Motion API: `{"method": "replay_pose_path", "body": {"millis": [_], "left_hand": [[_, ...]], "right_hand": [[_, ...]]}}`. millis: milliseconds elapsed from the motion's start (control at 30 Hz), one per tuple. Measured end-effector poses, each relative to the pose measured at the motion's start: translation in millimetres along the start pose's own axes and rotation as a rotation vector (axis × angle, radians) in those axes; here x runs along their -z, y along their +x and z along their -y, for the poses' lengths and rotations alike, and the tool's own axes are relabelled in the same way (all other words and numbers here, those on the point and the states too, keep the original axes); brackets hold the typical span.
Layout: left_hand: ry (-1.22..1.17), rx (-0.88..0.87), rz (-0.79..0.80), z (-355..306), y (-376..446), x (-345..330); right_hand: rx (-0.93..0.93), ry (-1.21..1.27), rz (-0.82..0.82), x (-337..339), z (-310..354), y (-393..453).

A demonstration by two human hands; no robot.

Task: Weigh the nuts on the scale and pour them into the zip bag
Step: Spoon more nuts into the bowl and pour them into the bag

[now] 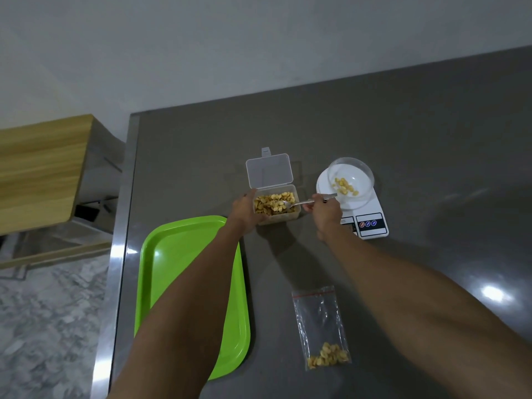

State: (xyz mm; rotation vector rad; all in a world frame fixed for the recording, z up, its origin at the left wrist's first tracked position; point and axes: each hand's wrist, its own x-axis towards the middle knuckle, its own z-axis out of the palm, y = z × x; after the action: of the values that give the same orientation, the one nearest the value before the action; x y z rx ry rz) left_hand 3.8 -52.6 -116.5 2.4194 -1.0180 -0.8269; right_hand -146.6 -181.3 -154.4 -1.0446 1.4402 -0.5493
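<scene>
1. We see a dark grey tabletop (403, 139), and both bare arms reach forward over it.
2. The left hand (244, 210) holds the near left side of a clear plastic container (293, 217); its grip is curled around the container wall.
3. The container is full of yellow nuts (273, 201), and its hinged lid (269, 170) stands open behind it.
4. The right hand (325, 211) pinches the handle of a metal spoon (305, 202) between the fingers and the thumb. The bowl of the spoon lies in the nuts at the right side of the container.
5. Just to the right of the container stands a white scale (371, 223). The right hand covers part of its front panel, so we cannot read the display.
6. On the scale sits a clear glass bowl (365, 171) with a small heap of nuts inside.
7. Closer to us, between the two forearms, a clear zip bag (316, 315) with a red strip lies flat on the tabletop. A few nuts are gathered at its near end.
8. A bright green tray (184, 254) lies at the left side of the tabletop, partly under the left forearm.
9. Beyond the left edge of the tabletop we see a wooden piece of furniture (43, 168) and a marbled floor (51, 326).
</scene>
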Motion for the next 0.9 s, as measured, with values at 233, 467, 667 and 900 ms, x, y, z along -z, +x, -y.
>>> {"method": "replay_pose_path", "body": {"millis": [233, 467, 667, 900], "left_hand": [[0.002, 0.036, 0.002, -1, 1, -2], [0.066, 0.041, 0.014, -7, 1, -2], [0.086, 0.037, 0.030, -11, 1, 0], [0.070, 0.047, 0.017, -11, 1, -1]], "right_hand": [[-0.043, 0.115, 0.003, -3, 4, -9], [-0.032, 0.299, -0.001, 0, 26, -14], [0.035, 0.367, -0.069, 32, 58, -6], [0.110, 0.383, -0.289, 83, 69, 23]]}}
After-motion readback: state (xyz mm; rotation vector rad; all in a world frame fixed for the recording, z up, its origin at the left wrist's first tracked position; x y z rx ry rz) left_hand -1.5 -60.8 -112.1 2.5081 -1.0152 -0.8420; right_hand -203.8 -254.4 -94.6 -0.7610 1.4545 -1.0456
